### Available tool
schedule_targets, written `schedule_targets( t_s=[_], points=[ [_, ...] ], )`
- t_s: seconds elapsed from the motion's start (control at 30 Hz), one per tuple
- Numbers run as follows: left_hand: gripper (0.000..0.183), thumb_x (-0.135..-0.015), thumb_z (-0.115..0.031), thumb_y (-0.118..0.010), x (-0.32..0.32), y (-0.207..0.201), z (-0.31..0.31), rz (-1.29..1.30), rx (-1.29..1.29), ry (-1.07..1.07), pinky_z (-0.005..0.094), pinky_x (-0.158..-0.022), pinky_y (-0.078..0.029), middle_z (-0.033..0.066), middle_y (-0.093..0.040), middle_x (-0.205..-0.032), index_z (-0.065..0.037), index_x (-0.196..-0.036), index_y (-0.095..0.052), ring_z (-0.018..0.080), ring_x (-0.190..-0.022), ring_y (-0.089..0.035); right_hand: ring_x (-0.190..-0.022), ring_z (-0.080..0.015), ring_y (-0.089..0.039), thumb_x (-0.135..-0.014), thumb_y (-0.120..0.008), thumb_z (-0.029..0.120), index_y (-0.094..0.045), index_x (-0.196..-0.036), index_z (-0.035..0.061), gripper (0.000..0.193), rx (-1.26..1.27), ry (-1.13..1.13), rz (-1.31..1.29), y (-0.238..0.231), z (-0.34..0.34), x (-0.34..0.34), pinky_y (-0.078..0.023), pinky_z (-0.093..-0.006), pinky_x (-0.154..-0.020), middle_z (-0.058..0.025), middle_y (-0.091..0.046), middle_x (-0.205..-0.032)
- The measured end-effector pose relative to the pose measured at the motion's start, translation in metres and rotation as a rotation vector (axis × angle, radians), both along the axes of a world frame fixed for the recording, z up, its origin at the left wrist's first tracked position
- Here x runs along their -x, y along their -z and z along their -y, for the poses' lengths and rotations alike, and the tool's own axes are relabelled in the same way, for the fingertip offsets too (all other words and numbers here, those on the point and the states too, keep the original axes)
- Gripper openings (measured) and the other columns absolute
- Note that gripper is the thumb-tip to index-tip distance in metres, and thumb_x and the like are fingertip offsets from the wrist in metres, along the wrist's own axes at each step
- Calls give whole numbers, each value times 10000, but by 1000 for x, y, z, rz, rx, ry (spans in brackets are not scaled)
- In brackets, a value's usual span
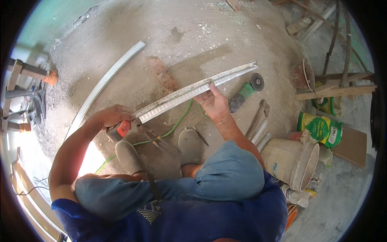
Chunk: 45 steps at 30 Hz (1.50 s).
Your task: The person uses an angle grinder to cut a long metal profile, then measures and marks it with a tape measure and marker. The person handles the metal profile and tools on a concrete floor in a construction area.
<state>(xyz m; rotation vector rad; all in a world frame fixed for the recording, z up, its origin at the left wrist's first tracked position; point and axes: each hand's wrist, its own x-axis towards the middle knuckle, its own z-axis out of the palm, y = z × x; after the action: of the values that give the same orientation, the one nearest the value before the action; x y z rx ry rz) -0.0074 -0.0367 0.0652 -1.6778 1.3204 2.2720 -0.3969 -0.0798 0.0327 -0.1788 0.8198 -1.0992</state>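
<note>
My left hand (114, 116) is closed around an orange and dark tape measure (123, 129), low beside the near left end of a ribbed metal channel (181, 96). My right hand (216, 103) grips the channel from below, past its middle, with the thumb against its edge. The channel slants up to the right above the dusty floor. Whether any tape blade is drawn out along it, I cannot tell. Just right of my right hand lies a green angle grinder (243, 95) with a dark disc. A second, longer metal channel (104, 84) rests on the floor to the left.
A green cord (175, 126) runs past my shoes, near several thin hand tools (153, 141). At right stand a dirty white bucket (282, 159), a yellow-green bag (320, 128) and a tipped pail (304, 75). Wooden pieces (338, 92) lie beyond; wooden legs (32, 71) stand at left.
</note>
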Motion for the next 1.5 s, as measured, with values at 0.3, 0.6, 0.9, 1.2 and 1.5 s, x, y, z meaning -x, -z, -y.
schedule_targets(
  t_s=[0.3, 0.6, 0.9, 1.2, 1.5],
  points=[
    [212, -957, -220, -606, 6, -9, 4, 12, -32, -37, 271, -674, -527, 49, -685, -810, -31, -906, -688, 126, -724, -641, -1206, -328, -586, -1008, -589, 222, -516, -1250, 56, 302, -33, 26, -16, -2, 0, 2, -528, -572, -1012, -158, -597, -1244],
    [231, -969, -242, -609, 4, -5, 4, -8, -41, -33, 262, -637, -526, 46, -685, -800, -35, -905, -690, 116, -705, -636, -1234, -324, -564, -1008, -593, 233, -517, -1251, 70, 302, -48, 33, -37, -3, -1, 0, -518, -573, -1022, -142, -590, -1251],
    [226, -963, -247, -617, 6, -10, 6, -3, -64, -29, 268, -631, -529, 43, -679, -791, -39, -917, -692, 120, -697, -636, -1224, -333, -572, -1019, -572, 227, -524, -1233, 62, 275, -55, 38, -38, 1, 0, 2, -529, -578, -1005, -147, -593, -1247],
    [234, -958, -257, -623, 5, -8, 5, 25, -43, -10, 269, -629, -526, 45, -676, -793, -39, -915, -695, 121, -700, -633, -1230, -337, -564, -1017, -574, 216, -518, -1243, 55, 283, -64, 44, -38, -6, -2, -1, -528, -581, -1009, -155, -587, -1246],
    [232, -956, -248, -617, 7, -10, 5, -16, -38, -18, 273, -635, -524, 46, -675, -811, -33, -912, -690, 121, -723, -636, -1244, -355, -550, -1007, -595, 217, -482, -1292, 55, 347, -67, 55, -19, 0, -1, 2, -495, -600, -1037, -178, -551, -1286]
  ],
)
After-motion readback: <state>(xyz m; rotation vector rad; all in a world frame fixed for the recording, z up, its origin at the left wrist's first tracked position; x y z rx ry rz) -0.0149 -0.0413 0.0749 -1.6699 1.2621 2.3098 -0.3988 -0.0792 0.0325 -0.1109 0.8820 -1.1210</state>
